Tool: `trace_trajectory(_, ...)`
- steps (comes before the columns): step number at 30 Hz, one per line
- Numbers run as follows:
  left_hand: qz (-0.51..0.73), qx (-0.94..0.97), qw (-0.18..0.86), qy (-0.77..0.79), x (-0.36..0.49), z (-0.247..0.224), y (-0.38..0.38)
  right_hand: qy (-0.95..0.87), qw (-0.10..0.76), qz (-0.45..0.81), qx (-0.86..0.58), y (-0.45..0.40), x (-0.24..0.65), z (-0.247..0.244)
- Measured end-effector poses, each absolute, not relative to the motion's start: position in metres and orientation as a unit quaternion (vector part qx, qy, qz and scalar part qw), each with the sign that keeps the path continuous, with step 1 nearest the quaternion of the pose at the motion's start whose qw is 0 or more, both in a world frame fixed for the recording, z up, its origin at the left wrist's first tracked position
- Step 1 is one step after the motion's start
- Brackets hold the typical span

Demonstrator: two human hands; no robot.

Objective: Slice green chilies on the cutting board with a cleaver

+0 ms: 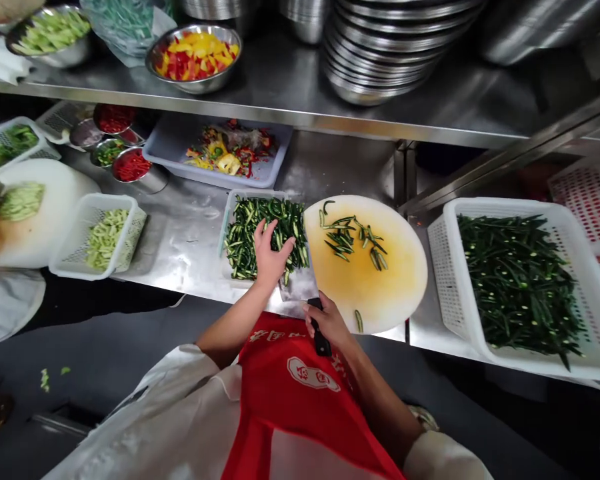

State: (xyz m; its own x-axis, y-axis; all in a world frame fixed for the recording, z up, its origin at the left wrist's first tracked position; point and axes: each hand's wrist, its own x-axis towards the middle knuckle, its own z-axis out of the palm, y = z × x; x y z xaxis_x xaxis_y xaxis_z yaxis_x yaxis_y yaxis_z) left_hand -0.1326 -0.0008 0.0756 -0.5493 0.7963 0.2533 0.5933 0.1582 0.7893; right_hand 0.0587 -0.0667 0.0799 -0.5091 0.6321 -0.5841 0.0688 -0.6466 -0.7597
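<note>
My left hand (pixel 272 255) is over the near right part of a tray of cut green strips (pixel 243 233), its fingers spread and nothing visible between them. My right hand (pixel 330 321) is wrapped round the black handle of a cleaver (pixel 300 283). The wide blade lies between the tray and a round white cutting board (pixel 405 287), by the board's left edge. Loose green strips (pixel 341 240) are scattered on the far half of the board, and a single piece (pixel 359 321) lies near its front edge. The board's middle is stained yellow.
A white basket of long green vegetables (pixel 525 287) stands at right. Behind the tray sits a bin of colourful scraps (pixel 229 157). Left are a small basket (pixel 103 240), metal pots (pixel 135 167) and another person's board (pixel 55 220). A steel shelf (pixel 280 110) runs above the back.
</note>
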Motion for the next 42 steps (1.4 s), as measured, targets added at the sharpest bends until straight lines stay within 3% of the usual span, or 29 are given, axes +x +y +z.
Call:
trace_trajectory(5, 0.399, 0.469, 0.144, 0.774, -0.205, 0.045, -0.005, -0.308, 0.186, 0.802, -0.476, -0.070, -0.018, 0.075)
trace_trajectory(11, 0.303, 0.583, 0.146, 0.739, -0.230, 0.040, 0.010, -0.320, 0.194, 0.774, -0.511, -0.064, -0.055, 0.082)
trace_trajectory(18, 0.293, 0.581, 0.151, 0.744, -0.246, 0.033, 0.037, -0.380, 0.119, 0.757, -0.518, -0.071, 0.005, 0.117)
trace_trajectory(24, 0.293, 0.600, 0.172, 0.724, -0.252, 0.027, 0.009, -0.422, 0.087, 0.722, -0.542, -0.085, 0.062, 0.138)
trace_trajectory(33, 0.169, 0.683, 0.189, 0.685, -0.248, 0.033, -0.067, -0.401, 0.168, 0.700, -0.567, -0.093, 0.070, 0.129)
trace_trajectory(42, 0.059, 0.706, 0.129, 0.694, -0.207, 0.047, -0.046, -0.356, 0.224, 0.697, -0.581, -0.120, 0.082, 0.113)
